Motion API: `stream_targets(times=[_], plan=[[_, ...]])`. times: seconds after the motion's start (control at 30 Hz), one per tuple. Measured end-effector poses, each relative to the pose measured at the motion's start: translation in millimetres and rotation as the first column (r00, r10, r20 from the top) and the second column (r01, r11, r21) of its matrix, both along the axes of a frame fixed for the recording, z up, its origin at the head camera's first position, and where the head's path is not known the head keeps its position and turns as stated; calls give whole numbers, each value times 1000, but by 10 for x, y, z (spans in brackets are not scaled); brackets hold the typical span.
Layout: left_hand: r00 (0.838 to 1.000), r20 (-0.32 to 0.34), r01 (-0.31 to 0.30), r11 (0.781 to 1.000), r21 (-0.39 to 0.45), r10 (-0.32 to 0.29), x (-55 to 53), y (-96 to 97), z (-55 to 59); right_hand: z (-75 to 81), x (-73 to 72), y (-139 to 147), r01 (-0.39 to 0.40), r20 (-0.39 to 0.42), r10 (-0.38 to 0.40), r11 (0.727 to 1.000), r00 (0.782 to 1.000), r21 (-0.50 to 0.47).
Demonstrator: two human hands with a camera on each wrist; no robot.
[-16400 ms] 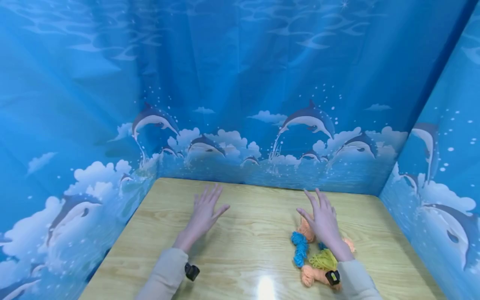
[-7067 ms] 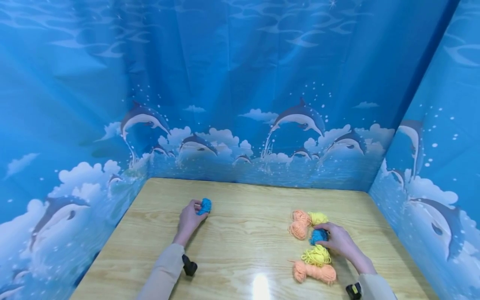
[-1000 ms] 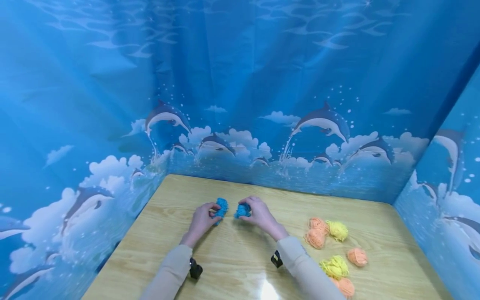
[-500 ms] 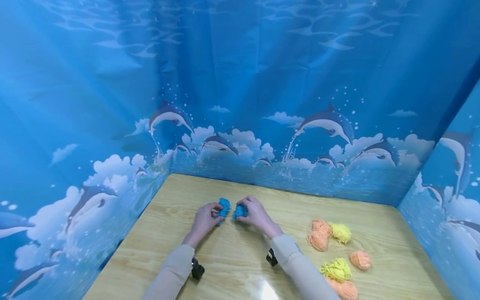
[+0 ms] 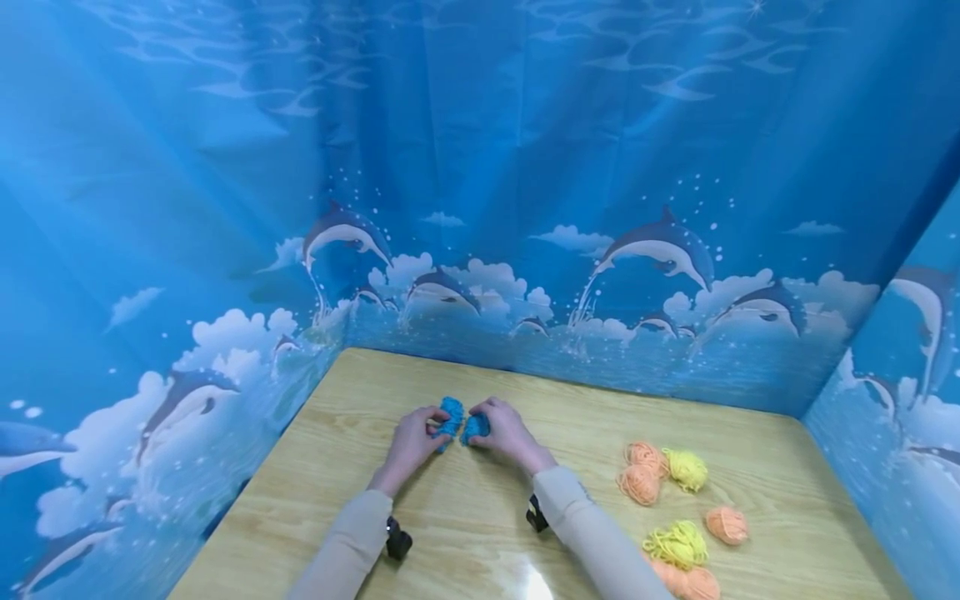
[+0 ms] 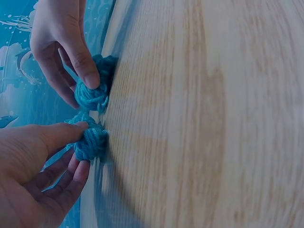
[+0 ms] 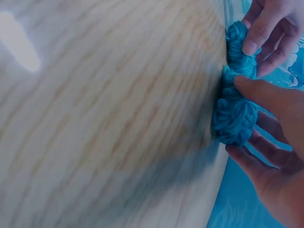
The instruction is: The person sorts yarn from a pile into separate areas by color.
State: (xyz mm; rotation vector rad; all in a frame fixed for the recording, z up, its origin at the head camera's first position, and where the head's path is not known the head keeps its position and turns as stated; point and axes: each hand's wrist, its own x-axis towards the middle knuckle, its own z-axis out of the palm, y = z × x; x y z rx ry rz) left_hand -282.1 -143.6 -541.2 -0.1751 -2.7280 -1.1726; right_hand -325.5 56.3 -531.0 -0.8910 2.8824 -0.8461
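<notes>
Two blue yarn skeins stand side by side near the table's back left part. My left hand [image 5: 413, 440] pinches the left blue skein [image 5: 451, 416] between thumb and fingers. The right blue skein [image 5: 474, 429] is in the grip of my right hand [image 5: 507, 432]. In the left wrist view, the left skein [image 6: 91, 141] sits right against the right skein [image 6: 92, 92], both at the wood surface. The right wrist view shows the right skein [image 7: 236, 114] with my thumb on its top and fingers around its far side; the left skein [image 7: 240, 45] lies just beyond.
On the right of the wooden table [image 5: 480, 517] lie a peach skein [image 5: 642, 473], a yellow skein [image 5: 685, 470], a peach ball [image 5: 727, 525], another yellow skein [image 5: 677, 545] and another peach skein [image 5: 693, 582], partly behind the right sleeve. A blue dolphin-print curtain [image 5: 480, 167] surrounds the table.
Since half a second ago, the right hand has brought its blue skein left, narrowing the gap to the left one. Earlier, both blue skeins were carried away from the pile on the right.
</notes>
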Motion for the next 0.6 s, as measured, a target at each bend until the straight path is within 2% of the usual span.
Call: stream_targets(times=[0.4,0.6], plan=[[1000,27,-12,1000,6,12,-21,22,-6,10,55,-41,4,-10,-4,999,1000,-40],[1000,0,-12,1000,1,12,22,16,24,63,76,-34,-11,-29,9,998,1000,-60]])
